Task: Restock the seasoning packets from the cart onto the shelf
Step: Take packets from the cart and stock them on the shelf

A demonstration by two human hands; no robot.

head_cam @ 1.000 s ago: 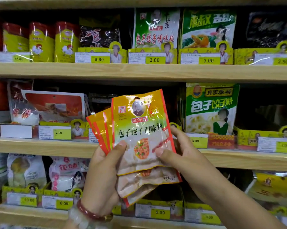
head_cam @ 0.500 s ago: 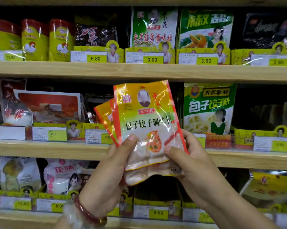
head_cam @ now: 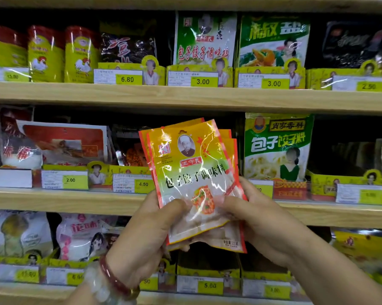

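Before middle shelf [head_cam: 75,200]: both hands, left hand [head_cam: 146,234] and right hand [head_cam: 258,221], pinching upright seasoning packets [head_cam: 194,177]; open slot lying directly behind.

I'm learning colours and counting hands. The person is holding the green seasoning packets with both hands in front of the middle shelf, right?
Not quite. The seasoning packets are orange and yellow, not green; the green ones sit on the shelves behind. The head view shows it. The rest is right: the left hand and right hand both hold them in front of the middle shelf.
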